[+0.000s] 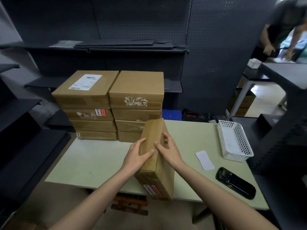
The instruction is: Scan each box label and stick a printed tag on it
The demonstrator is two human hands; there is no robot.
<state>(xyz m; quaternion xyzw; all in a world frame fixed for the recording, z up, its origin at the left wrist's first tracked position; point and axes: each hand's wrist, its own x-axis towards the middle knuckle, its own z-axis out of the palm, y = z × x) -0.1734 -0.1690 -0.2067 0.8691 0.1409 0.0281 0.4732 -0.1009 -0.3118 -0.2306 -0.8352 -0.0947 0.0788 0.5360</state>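
Brown taped box (156, 156) on edge, red-white sticker; left hand (137, 156), right hand (167, 150) grip it.

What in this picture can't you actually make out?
Head view only:
- Box in both hands: its tilt hides any shipping label.
- Label on the stack's top box: print too small.
- Scanner: screen dark, unreadable.
- Basket contents: blurred.
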